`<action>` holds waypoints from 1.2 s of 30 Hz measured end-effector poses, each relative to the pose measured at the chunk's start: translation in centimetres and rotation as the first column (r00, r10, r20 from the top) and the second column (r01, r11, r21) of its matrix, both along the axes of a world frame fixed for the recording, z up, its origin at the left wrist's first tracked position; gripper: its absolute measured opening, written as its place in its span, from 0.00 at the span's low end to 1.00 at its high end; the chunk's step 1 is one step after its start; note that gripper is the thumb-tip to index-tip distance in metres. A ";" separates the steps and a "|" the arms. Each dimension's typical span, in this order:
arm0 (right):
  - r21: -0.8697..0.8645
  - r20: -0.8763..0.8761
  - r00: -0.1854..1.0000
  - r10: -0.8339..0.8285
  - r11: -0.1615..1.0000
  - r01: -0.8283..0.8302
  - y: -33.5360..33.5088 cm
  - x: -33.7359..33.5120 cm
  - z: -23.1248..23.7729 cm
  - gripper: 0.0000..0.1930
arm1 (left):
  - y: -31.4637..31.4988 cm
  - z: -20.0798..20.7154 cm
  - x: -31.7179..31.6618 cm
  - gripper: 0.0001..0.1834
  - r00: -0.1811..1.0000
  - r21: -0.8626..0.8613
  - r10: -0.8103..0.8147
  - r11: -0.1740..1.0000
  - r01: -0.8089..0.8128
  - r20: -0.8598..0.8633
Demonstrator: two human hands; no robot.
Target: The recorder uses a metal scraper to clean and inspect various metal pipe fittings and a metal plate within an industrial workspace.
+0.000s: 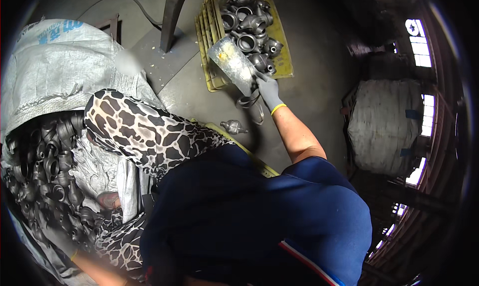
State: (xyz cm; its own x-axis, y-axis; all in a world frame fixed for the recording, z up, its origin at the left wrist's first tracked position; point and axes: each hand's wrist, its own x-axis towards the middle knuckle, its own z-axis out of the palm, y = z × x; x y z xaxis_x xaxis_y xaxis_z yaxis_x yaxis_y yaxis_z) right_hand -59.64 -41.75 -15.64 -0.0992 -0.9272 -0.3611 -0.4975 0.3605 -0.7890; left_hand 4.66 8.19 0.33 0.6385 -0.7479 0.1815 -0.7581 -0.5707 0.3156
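My right hand [270, 92], in a grey glove with a yellow cuff, grips the end of a flat, scuffed metal plate [232, 62]. The plate slants across the near left corner of a yellow plastic crate [283, 46], which holds several dark metal castings [253, 24] with round openings. At the lower left, my left hand [61, 240], gloved the same way, reaches down among similar castings [52, 169] spilling from a white woven sack [60, 66]. Its fingers are dim and blurred there, so their hold cannot be made out.
A single casting [233, 127] lies on the floor beside a yellow edge [257, 161], below a looped strap [255, 109]. A dark metal post [172, 21] on a base plate stands left of the crate. Farther right sits a large, pale wrapped bulk [386, 126].
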 end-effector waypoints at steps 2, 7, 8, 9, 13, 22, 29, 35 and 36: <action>-0.044 -0.280 0.960 0.027 0.998 -0.041 -0.2 -4.1 -3.6 0.18 | 0.1 -0.9 0.9 0.20 0.984 0.030 -0.122 0.992 0.119 0.126; -0.048 -0.337 0.940 0.045 0.997 -0.065 0.5 -4.6 -5.8 0.19 | 0.3 -0.9 0.2 0.21 0.995 0.075 -0.099 0.992 0.097 0.020; -0.057 -0.368 0.928 0.064 0.994 -0.091 0.4 -3.7 -5.1 0.19 | 0.4 -0.8 -0.2 0.22 0.996 0.148 -0.086 0.986 0.080 0.038; -0.055 -0.368 0.928 0.066 0.994 -0.093 0.4 -2.8 -4.2 0.19 | 0.2 -0.8 -0.5 0.24 0.995 0.216 -0.077 0.974 0.064 0.055; -0.032 -0.371 0.927 0.057 0.997 -0.074 0.4 -1.5 -3.3 0.19 | -0.1 -0.7 -1.1 0.23 0.809 -0.109 0.172 0.954 -0.278 -0.562; 0.017 -0.526 0.828 0.195 0.975 -0.220 0.3 -0.3 -2.9 0.18 | 2.3 -1.7 0.5 0.25 0.996 0.200 -0.084 0.977 0.079 0.015; 0.014 -0.154 0.968 -0.200 0.979 0.204 1.4 -2.7 -3.2 0.15 | 1.2 -1.2 -0.7 0.26 1.000 0.183 -0.008 0.983 0.005 0.015; 0.190 -0.058 0.968 -0.246 0.949 0.252 3.2 -2.9 -5.9 0.14 | 1.1 -1.2 -0.7 0.23 0.995 0.092 0.058 0.994 -0.051 -0.076; 0.338 0.222 0.892 -0.393 0.889 0.308 3.0 -1.0 -6.2 0.12 | 1.6 -0.3 -1.2 0.23 0.997 0.098 0.052 0.994 -0.045 -0.065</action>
